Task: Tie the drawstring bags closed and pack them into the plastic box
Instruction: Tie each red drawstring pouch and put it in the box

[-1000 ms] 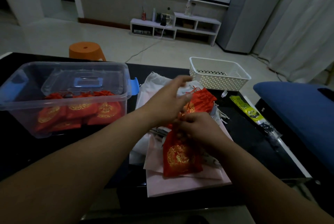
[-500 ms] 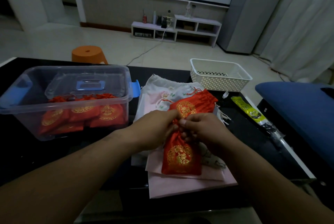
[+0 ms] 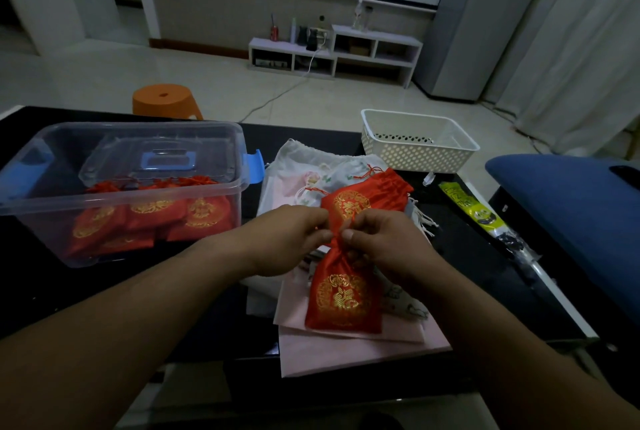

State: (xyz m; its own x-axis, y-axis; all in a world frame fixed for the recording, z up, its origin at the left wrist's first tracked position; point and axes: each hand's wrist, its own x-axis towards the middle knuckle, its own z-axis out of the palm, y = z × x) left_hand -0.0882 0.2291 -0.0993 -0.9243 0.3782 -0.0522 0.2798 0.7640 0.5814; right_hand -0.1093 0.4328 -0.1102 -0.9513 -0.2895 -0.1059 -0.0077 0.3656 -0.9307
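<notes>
Left hand [image 3: 294, 239] and right hand [image 3: 384, 242] pinch the gathered neck of a red drawstring bag [image 3: 343, 298] on a glossy black table [image 3: 52, 291].
The room is dim, with a pale tiled floor [image 3: 104, 76]. One orange stool [image 3: 162, 100] stands beyond the table, and one white basket [image 3: 415, 155] sits far right. One clear plastic box [image 3: 117, 194], left, holds several red bags [image 3: 156, 214]; I cannot tell the count. The gold-patterned held bag lies centre on pale cloth bags [image 3: 301, 169], a second red bag [image 3: 367, 197] just beyond.
</notes>
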